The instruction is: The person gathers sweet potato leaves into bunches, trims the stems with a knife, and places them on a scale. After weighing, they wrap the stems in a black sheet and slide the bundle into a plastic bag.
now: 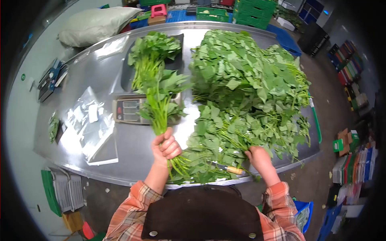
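My left hand point(166, 148) is closed round the stems of a bunch of leafy greens point(161, 104), held upright in front of the scale point(129, 110). On the scale's dark tray point(173, 60) lies another bunch of greens point(155, 50). My right hand point(259, 157) has its fingers closed on stems at the near edge of the large pile of greens point(241, 76). A knife with a wooden handle point(234, 170) lies between my hands, its blade partly under leaves.
Clear plastic bags point(90, 124) lie on the metal table point(78, 158) at the left, beside a small packed bundle point(53, 126). A big pale sack point(94, 26) and green crates point(253, 14) stand beyond the far edge.
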Demonstrator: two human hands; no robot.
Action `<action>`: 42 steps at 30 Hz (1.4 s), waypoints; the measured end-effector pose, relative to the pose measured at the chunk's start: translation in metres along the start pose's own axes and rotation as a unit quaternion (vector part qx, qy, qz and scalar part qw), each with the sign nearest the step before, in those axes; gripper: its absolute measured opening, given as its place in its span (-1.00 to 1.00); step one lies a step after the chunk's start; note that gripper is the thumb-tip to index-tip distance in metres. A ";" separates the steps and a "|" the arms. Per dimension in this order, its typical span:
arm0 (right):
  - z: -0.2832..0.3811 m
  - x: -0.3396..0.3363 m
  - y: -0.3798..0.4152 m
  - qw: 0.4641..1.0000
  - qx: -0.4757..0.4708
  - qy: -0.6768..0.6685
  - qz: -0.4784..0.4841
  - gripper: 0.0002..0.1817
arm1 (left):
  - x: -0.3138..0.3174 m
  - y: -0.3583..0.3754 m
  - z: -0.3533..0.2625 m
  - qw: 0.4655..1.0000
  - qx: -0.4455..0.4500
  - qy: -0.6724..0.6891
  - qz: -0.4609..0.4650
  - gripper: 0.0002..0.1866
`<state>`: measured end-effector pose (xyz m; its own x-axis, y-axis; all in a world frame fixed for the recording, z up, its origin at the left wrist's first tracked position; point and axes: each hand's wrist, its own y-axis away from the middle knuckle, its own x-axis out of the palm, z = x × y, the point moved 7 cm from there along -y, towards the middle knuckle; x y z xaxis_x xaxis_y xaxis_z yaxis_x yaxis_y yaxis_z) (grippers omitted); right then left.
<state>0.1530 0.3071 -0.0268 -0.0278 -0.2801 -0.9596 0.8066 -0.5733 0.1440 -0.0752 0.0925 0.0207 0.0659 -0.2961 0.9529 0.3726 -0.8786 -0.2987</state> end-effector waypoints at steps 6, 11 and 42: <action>0.004 -0.039 0.006 0.741 0.083 -0.666 -0.005 -0.77 | -0.012 0.007 0.010 0.968 0.007 -0.179 -0.175 -0.81; 0.068 0.003 0.013 0.719 0.068 -0.687 0.079 -0.79 | -0.030 0.007 0.037 0.831 0.011 -0.448 -0.330 -0.78; 0.119 0.022 -0.006 0.354 0.128 -0.926 0.025 -0.90 | -0.049 0.020 0.043 0.847 0.048 -0.401 -0.345 -0.80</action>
<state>0.0773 0.2125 -0.0196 -0.5477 -0.1831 0.8164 0.7599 -0.5171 0.3938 -0.0312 0.1054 -0.0295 0.3957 0.6595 0.6391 0.6497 -0.6929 0.3127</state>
